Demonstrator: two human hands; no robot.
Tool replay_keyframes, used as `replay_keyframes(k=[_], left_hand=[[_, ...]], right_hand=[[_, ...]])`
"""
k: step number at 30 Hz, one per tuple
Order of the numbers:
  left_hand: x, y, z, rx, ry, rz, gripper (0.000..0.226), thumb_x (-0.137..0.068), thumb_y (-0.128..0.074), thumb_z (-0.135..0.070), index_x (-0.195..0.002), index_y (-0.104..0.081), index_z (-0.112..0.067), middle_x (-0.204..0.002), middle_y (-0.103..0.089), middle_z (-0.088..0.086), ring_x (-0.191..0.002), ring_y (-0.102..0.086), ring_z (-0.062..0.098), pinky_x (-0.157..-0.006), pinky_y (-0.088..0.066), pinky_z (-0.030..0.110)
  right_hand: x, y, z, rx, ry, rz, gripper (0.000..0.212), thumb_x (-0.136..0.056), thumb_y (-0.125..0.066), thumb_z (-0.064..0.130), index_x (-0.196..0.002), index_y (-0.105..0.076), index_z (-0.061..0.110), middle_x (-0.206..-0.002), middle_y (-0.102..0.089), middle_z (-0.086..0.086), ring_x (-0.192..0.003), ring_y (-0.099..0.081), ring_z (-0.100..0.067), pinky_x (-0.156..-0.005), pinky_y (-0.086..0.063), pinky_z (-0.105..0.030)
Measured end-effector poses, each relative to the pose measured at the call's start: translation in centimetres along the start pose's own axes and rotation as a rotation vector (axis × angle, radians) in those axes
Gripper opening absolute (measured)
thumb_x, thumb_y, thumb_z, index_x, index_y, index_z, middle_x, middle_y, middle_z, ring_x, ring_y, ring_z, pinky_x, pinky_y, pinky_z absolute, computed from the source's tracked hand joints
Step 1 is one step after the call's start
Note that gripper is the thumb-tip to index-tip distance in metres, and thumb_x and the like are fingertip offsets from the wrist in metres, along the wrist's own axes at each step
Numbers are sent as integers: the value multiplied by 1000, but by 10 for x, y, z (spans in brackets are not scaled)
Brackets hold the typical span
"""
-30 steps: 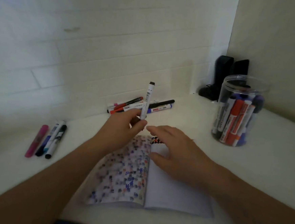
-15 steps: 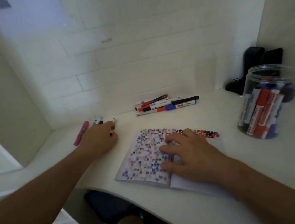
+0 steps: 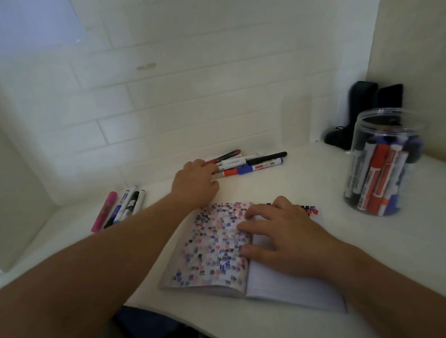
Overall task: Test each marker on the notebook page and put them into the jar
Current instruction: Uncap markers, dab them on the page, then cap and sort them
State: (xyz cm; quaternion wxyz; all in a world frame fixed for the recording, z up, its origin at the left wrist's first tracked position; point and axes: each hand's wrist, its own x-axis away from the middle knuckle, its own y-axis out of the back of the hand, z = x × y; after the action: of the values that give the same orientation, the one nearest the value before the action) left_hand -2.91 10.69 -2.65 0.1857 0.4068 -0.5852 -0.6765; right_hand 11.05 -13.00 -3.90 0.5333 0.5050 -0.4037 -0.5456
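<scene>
An open notebook (image 3: 210, 248) lies on the white desk, its left page covered in red, blue and black test dots. My right hand (image 3: 283, 235) rests flat across its middle fold. My left hand (image 3: 196, 182) is beyond the notebook, its fingertips touching the near end of a pile of markers (image 3: 249, 163) by the wall; no marker is lifted. A second group of markers (image 3: 123, 206), one of them pink, lies to the left. At the right stands a clear jar (image 3: 380, 122) with several red, blue and black markers upright inside.
Dark objects (image 3: 359, 115) stand in the back right corner behind the jar. A white brick wall runs along the back of the desk. The curved front edge of the desk (image 3: 204, 324) is just below the notebook.
My left hand held a white marker upright, laid it with the left group, then moved right to the pile by the wall. My right hand stayed on the notebook.
</scene>
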Motion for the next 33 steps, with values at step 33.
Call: replay_keyframes(k=[33], left_hand=[[38,23,-120,1234,-235,417,29,-88,-77,-13,-115,-68,-19,-103,-77,1,-98,-74,18,-93,-58,41]], right_hand=[[-6,13,-55,-344,-262,-639,41,-100,-51,53,-134,-59,31,-109,-54,11,-89,-57,-2,-74,-49,-21]])
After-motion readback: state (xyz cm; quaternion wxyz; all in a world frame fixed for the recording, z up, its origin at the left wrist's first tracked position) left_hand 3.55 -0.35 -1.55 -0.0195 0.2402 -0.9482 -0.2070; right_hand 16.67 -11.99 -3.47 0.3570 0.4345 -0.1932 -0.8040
